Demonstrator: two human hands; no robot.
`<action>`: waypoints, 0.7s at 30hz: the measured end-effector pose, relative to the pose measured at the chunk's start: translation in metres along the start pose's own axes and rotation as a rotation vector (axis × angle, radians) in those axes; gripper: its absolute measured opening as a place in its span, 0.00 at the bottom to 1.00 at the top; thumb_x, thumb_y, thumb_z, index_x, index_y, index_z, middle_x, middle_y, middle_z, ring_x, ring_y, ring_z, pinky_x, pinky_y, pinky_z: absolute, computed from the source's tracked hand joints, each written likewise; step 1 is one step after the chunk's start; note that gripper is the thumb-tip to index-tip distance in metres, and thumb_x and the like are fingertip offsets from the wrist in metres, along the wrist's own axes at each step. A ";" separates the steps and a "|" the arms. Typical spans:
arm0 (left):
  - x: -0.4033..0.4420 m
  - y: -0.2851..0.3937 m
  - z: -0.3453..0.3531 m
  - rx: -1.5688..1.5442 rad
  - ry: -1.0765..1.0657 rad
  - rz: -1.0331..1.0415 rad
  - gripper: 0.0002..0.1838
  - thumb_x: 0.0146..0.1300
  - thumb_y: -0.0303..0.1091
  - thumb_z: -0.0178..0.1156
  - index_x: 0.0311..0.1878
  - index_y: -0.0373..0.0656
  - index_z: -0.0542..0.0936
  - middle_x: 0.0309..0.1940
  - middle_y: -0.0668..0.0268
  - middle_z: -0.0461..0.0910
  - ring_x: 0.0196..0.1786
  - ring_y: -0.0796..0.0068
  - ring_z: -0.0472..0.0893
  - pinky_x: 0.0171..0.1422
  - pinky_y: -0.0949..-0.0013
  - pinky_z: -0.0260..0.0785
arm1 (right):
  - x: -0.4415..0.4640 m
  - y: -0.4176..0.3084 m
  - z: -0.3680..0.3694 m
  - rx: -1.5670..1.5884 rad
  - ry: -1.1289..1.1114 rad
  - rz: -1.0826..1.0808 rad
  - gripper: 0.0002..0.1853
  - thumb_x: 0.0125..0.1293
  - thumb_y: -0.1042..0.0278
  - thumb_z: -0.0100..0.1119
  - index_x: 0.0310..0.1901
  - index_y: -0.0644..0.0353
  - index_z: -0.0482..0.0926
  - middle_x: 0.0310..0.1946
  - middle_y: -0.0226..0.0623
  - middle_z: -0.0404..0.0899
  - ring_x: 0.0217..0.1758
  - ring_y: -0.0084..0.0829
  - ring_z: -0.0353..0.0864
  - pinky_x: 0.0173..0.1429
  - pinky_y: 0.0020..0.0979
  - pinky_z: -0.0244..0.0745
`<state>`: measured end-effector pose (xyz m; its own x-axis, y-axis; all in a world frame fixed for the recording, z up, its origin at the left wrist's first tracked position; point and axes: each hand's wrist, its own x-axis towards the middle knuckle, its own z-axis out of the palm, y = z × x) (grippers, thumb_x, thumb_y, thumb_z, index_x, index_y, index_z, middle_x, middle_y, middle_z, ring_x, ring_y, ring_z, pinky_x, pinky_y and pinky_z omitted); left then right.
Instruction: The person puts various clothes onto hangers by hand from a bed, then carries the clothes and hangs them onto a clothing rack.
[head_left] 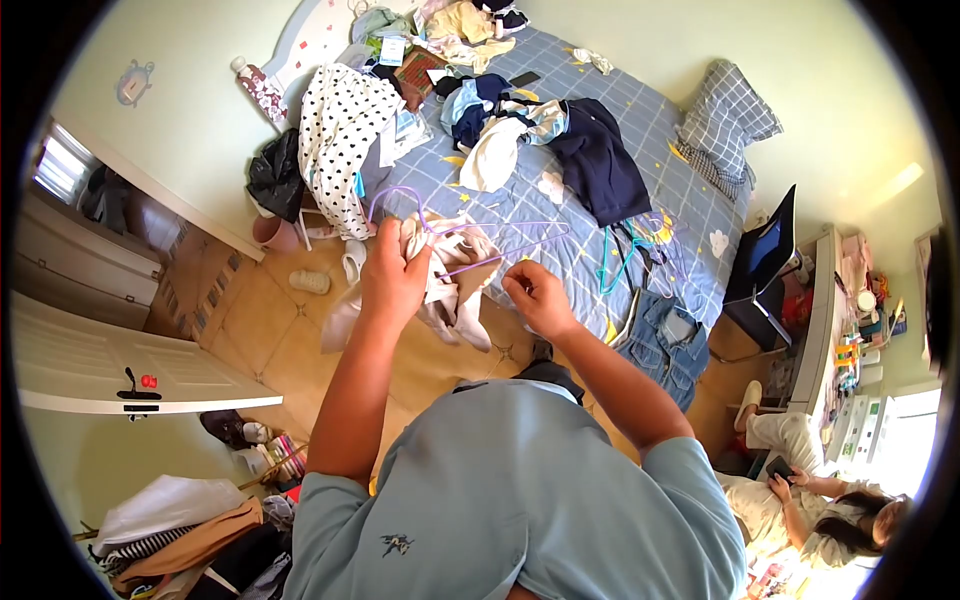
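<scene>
My left hand is closed on a crumpled cream garment, which hangs down over the tiled floor in front of me. A purple hanger is partly inside the garment, its hook rising beside my left hand and its bare end pointing right. To the right of the garment, just below the hanger's end, is my right hand. Its fingers are curled together, apart from the cloth, and whatever they may hold is too small to make out.
Clothes lie on the bed, with teal hangers and a denim jacket near its edge. A white door stands at left. At lower right a seated person holds a phone.
</scene>
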<state>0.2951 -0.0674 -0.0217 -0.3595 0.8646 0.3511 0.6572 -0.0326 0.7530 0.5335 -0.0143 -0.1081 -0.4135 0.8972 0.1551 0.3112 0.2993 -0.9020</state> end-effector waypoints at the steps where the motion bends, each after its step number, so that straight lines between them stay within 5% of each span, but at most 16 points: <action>1: 0.001 -0.001 -0.002 0.002 0.009 0.008 0.18 0.62 0.37 0.67 0.48 0.40 0.71 0.37 0.50 0.80 0.40 0.44 0.80 0.42 0.51 0.71 | 0.002 0.011 0.008 0.032 0.005 0.067 0.11 0.66 0.65 0.63 0.44 0.63 0.80 0.35 0.42 0.81 0.36 0.34 0.81 0.43 0.34 0.76; 8: -0.001 0.024 -0.028 -0.128 0.020 0.046 0.14 0.63 0.32 0.66 0.44 0.39 0.71 0.32 0.54 0.79 0.32 0.58 0.80 0.37 0.60 0.71 | 0.052 0.029 0.060 0.240 -0.003 0.426 0.35 0.63 0.52 0.68 0.64 0.67 0.68 0.43 0.43 0.80 0.43 0.35 0.82 0.49 0.36 0.77; 11: -0.006 0.031 -0.040 -0.244 -0.021 -0.018 0.09 0.69 0.28 0.61 0.48 0.37 0.74 0.39 0.65 0.79 0.42 0.78 0.76 0.48 0.70 0.69 | 0.065 -0.026 0.073 0.242 0.030 0.491 0.35 0.63 0.52 0.67 0.65 0.66 0.67 0.46 0.46 0.80 0.42 0.34 0.82 0.48 0.36 0.78; 16: -0.020 0.012 -0.065 -0.313 0.015 -0.003 0.08 0.70 0.26 0.60 0.48 0.36 0.74 0.39 0.68 0.79 0.41 0.82 0.75 0.48 0.74 0.69 | 0.083 0.024 0.106 0.319 -0.097 0.228 0.11 0.71 0.65 0.57 0.46 0.65 0.80 0.28 0.32 0.79 0.30 0.23 0.78 0.30 0.25 0.71; 21: -0.033 -0.051 -0.085 -0.228 0.095 -0.048 0.07 0.70 0.25 0.59 0.47 0.36 0.73 0.38 0.69 0.79 0.40 0.84 0.74 0.44 0.76 0.69 | 0.077 -0.001 0.062 0.469 -0.049 0.279 0.10 0.71 0.66 0.57 0.44 0.66 0.78 0.27 0.33 0.79 0.25 0.21 0.76 0.26 0.27 0.71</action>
<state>0.2172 -0.1370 -0.0240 -0.4544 0.8173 0.3543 0.4753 -0.1139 0.8724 0.4486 0.0344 -0.1200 -0.4130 0.9021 -0.1248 0.0048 -0.1349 -0.9909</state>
